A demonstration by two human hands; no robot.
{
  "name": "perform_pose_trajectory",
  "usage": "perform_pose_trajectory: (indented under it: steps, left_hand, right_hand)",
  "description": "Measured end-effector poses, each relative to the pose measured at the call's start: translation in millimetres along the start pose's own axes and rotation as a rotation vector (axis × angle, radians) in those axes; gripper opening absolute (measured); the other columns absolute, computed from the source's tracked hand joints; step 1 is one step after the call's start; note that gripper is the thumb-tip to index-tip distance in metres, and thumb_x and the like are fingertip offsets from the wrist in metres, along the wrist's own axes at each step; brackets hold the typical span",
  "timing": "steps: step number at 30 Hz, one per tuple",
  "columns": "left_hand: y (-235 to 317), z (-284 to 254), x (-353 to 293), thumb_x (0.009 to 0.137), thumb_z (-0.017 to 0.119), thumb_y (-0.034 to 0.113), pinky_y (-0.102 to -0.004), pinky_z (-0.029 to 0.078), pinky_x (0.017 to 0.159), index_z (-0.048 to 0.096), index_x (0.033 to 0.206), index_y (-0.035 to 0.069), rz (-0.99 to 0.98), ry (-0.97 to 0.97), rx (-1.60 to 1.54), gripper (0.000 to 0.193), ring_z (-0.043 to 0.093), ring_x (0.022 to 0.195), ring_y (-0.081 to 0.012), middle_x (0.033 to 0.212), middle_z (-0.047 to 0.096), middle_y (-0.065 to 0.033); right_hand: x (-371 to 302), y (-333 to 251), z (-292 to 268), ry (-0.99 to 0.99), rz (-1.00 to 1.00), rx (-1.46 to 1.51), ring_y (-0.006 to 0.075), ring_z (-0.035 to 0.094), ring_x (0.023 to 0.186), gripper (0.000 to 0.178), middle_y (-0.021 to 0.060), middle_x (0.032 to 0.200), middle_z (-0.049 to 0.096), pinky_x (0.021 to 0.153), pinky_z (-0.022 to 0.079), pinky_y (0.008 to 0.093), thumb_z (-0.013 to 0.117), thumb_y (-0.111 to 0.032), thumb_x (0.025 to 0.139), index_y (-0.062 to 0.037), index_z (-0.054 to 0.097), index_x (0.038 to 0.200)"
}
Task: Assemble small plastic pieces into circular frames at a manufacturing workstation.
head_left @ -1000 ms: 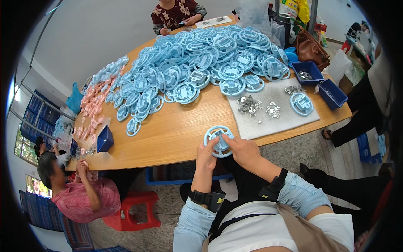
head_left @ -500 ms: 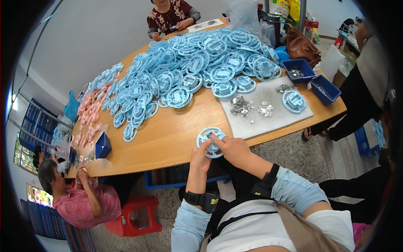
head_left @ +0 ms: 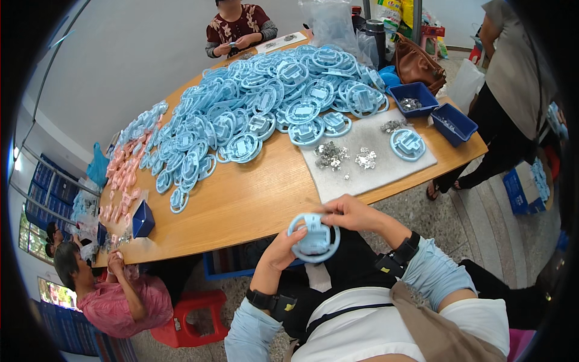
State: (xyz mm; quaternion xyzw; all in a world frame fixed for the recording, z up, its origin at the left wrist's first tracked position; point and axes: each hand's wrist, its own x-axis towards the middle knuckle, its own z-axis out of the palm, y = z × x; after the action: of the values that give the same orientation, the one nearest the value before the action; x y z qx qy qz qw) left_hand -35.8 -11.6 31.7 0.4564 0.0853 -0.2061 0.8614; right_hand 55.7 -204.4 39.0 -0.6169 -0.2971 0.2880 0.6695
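A round light-blue plastic part (head_left: 315, 246), a ring with a moulded frame inside, is tilted just off the table's near edge. My left hand (head_left: 282, 248) grips its left side, thumb over the rim. My right hand (head_left: 351, 212) is at the upper right rim with bent fingers drawn together; blur hides whether they pinch the rim or something small. Beyond it, a grey-white mat (head_left: 386, 175) bears another light-blue ring part (head_left: 408, 145), a dark pile of small metal pieces (head_left: 330, 155) and a brighter pile (head_left: 365, 158).
A large heap of light-blue ring parts (head_left: 253, 102) covers the table's middle, with pink parts (head_left: 123, 172) to the left. Blue bins (head_left: 453, 125) stand at the right edge near a brown bag (head_left: 416, 65). One person (head_left: 241, 30) sits across; another (head_left: 129, 295) sits at left.
The ring part has come nearer to me and is turned. My right hand has shifted from its middle to the upper right rim. The view has moved slightly.
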Motion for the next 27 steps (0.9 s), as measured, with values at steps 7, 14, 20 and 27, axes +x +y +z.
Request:
perform_pose_trajectory:
  steps: [7, 14, 20, 27]
  left_hand:
    - [-9.2, -0.6, 33.4, 0.085, 0.057, 0.027, -0.0266, 0.051, 0.066, 0.053, 0.104, 0.003, 0.103, 0.166, 0.035, 0.030, 0.060, 0.078, -0.0134, 0.092, 0.061, -0.0055]
    - [1.8, 1.5, 58.2, 0.086, 0.056, 0.027, -0.0317, 0.052, 0.065, 0.051, 0.107, 0.005, 0.309, 0.366, -0.147, 0.031, 0.061, 0.079, -0.0173, 0.092, 0.060, -0.0067]
    - [-12.5, -7.8, 66.9, 0.084, 0.057, 0.022, -0.0237, 0.046, 0.052, 0.051, 0.103, 0.004, 0.270, 0.399, -0.087, 0.027, 0.058, 0.068, -0.0111, 0.084, 0.058, -0.0038]
    - [-18.9, 0.9, 62.0, 0.082, 0.058, 0.017, -0.0197, 0.042, 0.049, 0.052, 0.101, 0.002, 0.355, 0.464, 0.094, 0.024, 0.056, 0.064, -0.0083, 0.081, 0.058, -0.0031]
  right_hand:
    - [6.1, 10.5, -34.7, 0.425, -0.156, -0.602, 0.0196, 0.055, 0.063, 0.019, 0.0104, 0.075, 0.059, 0.061, 0.044, 0.0298, 0.065, -0.013, 0.073, -0.0003, 0.064, 0.087]
    - [17.6, 28.6, -64.8, 0.459, -0.139, -1.113, 0.0341, 0.057, 0.072, 0.012, 0.0172, 0.078, 0.055, 0.066, 0.047, 0.0402, 0.059, -0.011, 0.073, 0.0000, 0.060, 0.076]
    - [25.3, 25.5, -61.2, 0.550, -0.224, -0.931, 0.0264, 0.055, 0.061, 0.011, 0.0119, 0.076, 0.056, 0.059, 0.043, 0.0327, 0.058, -0.010, 0.075, 0.0003, 0.060, 0.075]
    - [33.8, 7.6, -0.6, 0.414, -0.219, -0.506, 0.0149, 0.051, 0.065, 0.009, 0.0073, 0.075, 0.053, 0.057, 0.039, 0.0256, 0.059, -0.008, 0.076, 0.0007, 0.059, 0.078]
